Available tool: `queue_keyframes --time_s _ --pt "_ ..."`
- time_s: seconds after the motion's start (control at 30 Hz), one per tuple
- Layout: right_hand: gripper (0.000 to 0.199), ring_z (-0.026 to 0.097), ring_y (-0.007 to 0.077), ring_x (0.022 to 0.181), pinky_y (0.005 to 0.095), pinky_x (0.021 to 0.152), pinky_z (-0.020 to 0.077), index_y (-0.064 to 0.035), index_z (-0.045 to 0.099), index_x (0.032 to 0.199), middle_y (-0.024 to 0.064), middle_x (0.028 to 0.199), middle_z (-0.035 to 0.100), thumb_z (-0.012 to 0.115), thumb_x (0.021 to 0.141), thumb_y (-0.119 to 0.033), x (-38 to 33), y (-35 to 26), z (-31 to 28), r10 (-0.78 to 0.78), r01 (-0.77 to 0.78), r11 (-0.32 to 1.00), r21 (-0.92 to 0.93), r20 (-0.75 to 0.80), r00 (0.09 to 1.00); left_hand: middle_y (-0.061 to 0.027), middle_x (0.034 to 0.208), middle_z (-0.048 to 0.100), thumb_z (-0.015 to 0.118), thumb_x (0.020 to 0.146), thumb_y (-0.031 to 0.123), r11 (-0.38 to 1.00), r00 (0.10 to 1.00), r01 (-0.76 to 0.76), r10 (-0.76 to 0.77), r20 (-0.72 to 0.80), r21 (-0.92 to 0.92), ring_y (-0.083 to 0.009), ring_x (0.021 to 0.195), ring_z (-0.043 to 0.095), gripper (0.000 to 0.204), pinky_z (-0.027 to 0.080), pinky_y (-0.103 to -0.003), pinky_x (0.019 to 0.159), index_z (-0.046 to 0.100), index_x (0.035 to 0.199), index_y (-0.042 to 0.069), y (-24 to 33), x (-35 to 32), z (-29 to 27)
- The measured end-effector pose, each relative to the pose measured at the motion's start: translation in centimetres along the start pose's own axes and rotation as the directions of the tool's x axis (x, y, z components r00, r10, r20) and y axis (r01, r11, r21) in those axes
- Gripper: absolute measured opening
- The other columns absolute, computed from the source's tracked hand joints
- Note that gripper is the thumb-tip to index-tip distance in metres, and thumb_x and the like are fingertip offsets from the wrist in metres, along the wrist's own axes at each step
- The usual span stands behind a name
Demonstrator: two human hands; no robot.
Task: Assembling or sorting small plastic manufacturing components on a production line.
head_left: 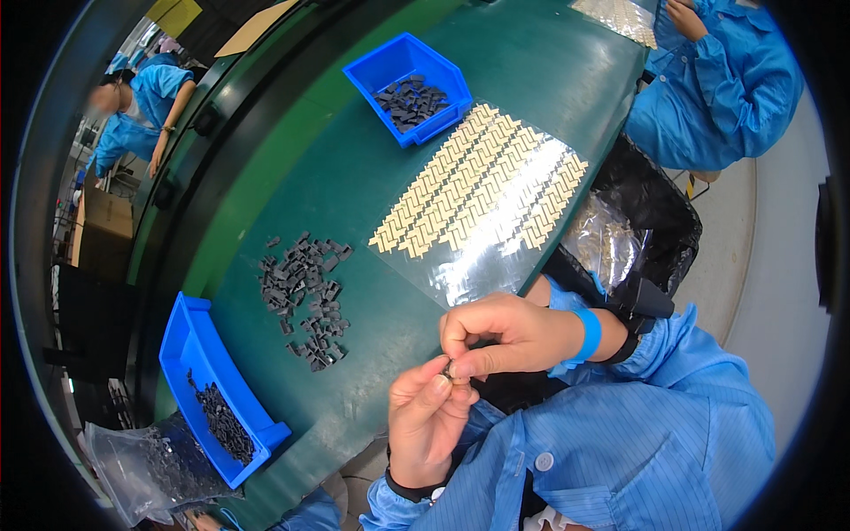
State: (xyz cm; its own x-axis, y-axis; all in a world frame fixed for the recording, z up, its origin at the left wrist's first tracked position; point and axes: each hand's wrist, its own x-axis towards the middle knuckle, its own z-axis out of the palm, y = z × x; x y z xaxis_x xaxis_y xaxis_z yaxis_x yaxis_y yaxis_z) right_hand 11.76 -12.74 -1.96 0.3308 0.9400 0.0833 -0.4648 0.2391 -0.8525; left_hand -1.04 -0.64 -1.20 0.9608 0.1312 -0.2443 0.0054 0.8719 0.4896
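Observation:
My left hand (429,420) and my right hand (509,336) meet over the near edge of the green table. Their fingertips pinch a tiny dark piece (449,371), mostly covered by the fingers, so its exact kind does not show. A blue band circles my right wrist. Just beyond my right hand lies a clear film sheet (409,273) bearing rows of cream, zigzag-shaped stickers (469,190). Left of the hands, a loose pile of small black plastic parts (297,279) is spread on the table.
A blue bin (354,71) of black parts stands at the far side; another blue bin (190,332) sits at left beside a clear plastic bag (133,465). A black-lined bin (677,230) holds crumpled film at right. People in blue work at far left and far right.

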Motion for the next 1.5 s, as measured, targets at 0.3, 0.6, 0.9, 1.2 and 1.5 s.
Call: queue_keyframes --time_s 0.3,0.6,0.9,1.2,1.5 --pt "0.024 0.047 0.0246 0.058 0.0329 0.052 0.0383 -0.0051 0.047 0.073 0.007 0.069 0.045 0.063 0.081 -0.021 1.9 1.0 -1.4 -0.57 0.675 0.232 -0.7 0.465 0.677 -0.0178 0.091 0.064 0.052 0.088 0.005 0.928 0.974 0.225 -0.22 0.049 -0.296 -0.0226 0.076 0.063 0.02 0.052 -0.037 0.069 0.062 0.106 0.006 -0.3 -1.8 -2.9" --pt "0.018 0.054 0.0245 0.061 0.0332 0.055 0.043 -0.002 0.054 0.071 0.0089 0.068 0.054 0.071 0.071 -0.008 -1.0 -2.9 -4.9 -0.604 0.373 0.178 -0.911 0.198 0.772 -0.0156 0.094 0.061 0.056 0.086 0.005 0.127 0.121 -0.202 0.987 -0.104 0.971 -0.0194 0.086 0.061 0.023 0.051 -0.027 0.078 0.055 0.106 -0.006 15.4 -10.1 -6.1" --pt "0.012 0.052 0.0252 0.059 0.0342 0.053 0.0415 -0.0028 0.053 0.072 0.0086 0.065 0.05 0.063 0.076 -0.008 0.2 -3.6 -6.1 -0.576 0.204 0.123 -0.971 0.098 0.812 -0.0231 0.137 0.034 0.058 0.075 0.001 -0.72 0.574 0.432 0.684 0.45 0.543 -0.0375 0.127 0.033 0.052 0.025 -0.043 0.104 0.046 0.126 0.001 18.7 -6.0 -6.9" --pt "0.013 0.058 0.0278 0.073 0.0349 0.064 0.0471 -0.0024 0.059 0.086 0.0102 0.08 0.059 0.064 0.075 -0.008 4.2 -1.6 -6.3 -0.476 0.145 0.124 -0.982 0.07 0.877 -0.0149 0.127 0.048 0.071 0.072 0.02 -0.693 0.894 -0.202 0.159 0.419 0.692 -0.0306 0.125 0.038 0.078 0.017 -0.056 0.103 0.03 0.137 0.006 4.5 10.4 -1.1" --pt "0.024 0.055 0.0291 0.084 0.037 0.074 0.0453 -0.0035 0.059 0.092 0.0105 0.086 0.059 0.067 0.071 -0.011 5.6 -0.8 -6.6 -0.41 0.13 0.094 -0.987 0.081 0.909 -0.0084 0.107 0.06 0.072 0.07 0.014 -0.616 0.863 -0.253 0.205 0.462 0.746 -0.0227 0.103 0.057 0.081 0.012 -0.056 0.105 0.029 0.137 0.009 4.8 11.7 -2.3"
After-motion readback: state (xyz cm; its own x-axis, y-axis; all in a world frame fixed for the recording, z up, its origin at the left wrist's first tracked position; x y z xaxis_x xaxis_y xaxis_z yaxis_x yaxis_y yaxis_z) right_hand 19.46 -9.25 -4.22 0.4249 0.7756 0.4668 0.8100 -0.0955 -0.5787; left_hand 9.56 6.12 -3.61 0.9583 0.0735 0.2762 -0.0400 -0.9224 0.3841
